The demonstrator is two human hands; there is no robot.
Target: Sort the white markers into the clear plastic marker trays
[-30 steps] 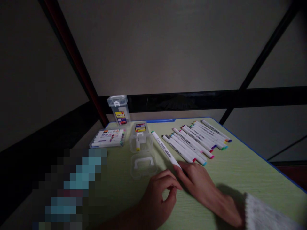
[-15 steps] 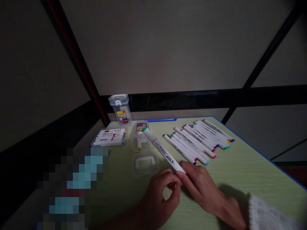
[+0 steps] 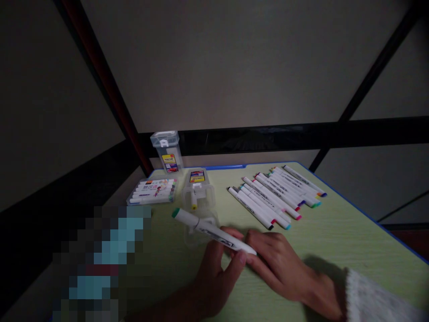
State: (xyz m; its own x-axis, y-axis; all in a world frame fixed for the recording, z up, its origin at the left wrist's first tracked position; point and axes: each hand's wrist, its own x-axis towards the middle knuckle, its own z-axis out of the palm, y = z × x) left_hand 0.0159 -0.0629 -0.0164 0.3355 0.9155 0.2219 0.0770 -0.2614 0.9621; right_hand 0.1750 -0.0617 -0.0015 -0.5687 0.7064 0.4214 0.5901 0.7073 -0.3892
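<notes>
A white marker with a green cap (image 3: 208, 230) is lifted just above the green table (image 3: 335, 241), pointing left. My left hand (image 3: 217, 273) pinches its near end between thumb and fingers. My right hand (image 3: 278, 264) has its fingertips on the same end, fingers closed around it. The marker's cap hangs over a clear plastic lid (image 3: 201, 226) lying flat. Behind the lid stands an open clear marker box (image 3: 198, 190) with one yellow-tipped marker in it.
A row of several white markers (image 3: 278, 197) lies at the back right. A flat clear case of markers (image 3: 152, 191) sits at the back left, and a tall shut clear box (image 3: 166, 152) stands behind it. A blurred patch covers the lower left.
The marker has swung from pointing back towards the open box to pointing left over the lid. My left hand moved from beside it to gripping its end.
</notes>
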